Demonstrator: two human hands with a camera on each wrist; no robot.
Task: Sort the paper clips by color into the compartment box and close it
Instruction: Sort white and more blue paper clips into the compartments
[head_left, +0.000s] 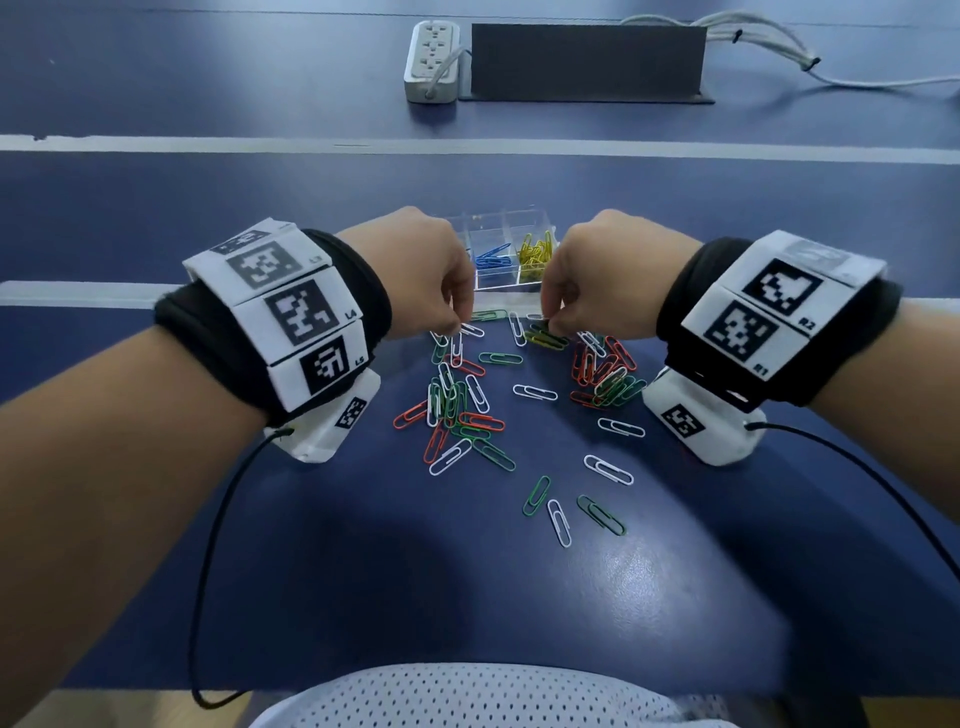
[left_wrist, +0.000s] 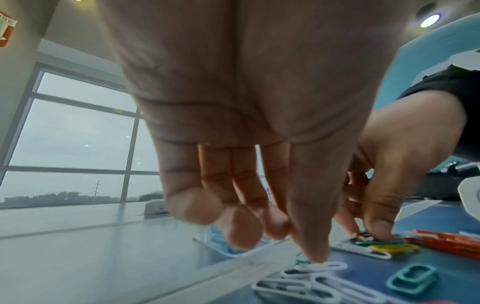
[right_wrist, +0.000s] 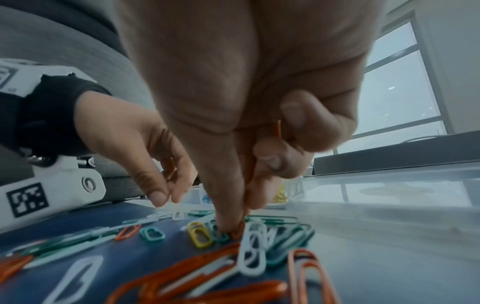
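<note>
While both hands are lowered over a blue table (head_left: 675, 597), loose paper clips (head_left: 462, 410) are seen scattered between the wrists, w/ the clear compartment box (head_left: 506, 249) just beyond the knuckles. Blue clips (head_left: 491, 257) are held in one compartment and yellow clips (head_left: 537, 252) in the one beside it; the lid is not closed. The left hand (head_left: 421, 270) is shown w/ fingers curled downward, thumb tip (left_wrist: 315, 250) set on a white clip (left_wrist: 315, 268) at the near edge of the box; whether it is pinched or only touched cannot be told. That clip is laid flat, long axis approx. across the left wrist view. The right hand (head_left: 605, 273) is shown w/ thumb and forefinger (right_wrist: 227, 214) pressed together into a small cluster of green clips (head_left: 545, 332) and a yellow clip (right_wrist: 200, 236); outer fingers are curled into the palm. Which clip is gripped cannot be made out. The yellow clip is laid flat, long axis pointed toward the wrist camera. Red clips (head_left: 597, 364) are heaped right of the right hand's fingertips. A power strip (head_left: 432, 60) and dark panel (head_left: 587, 62) are seen at the far side.
</note>
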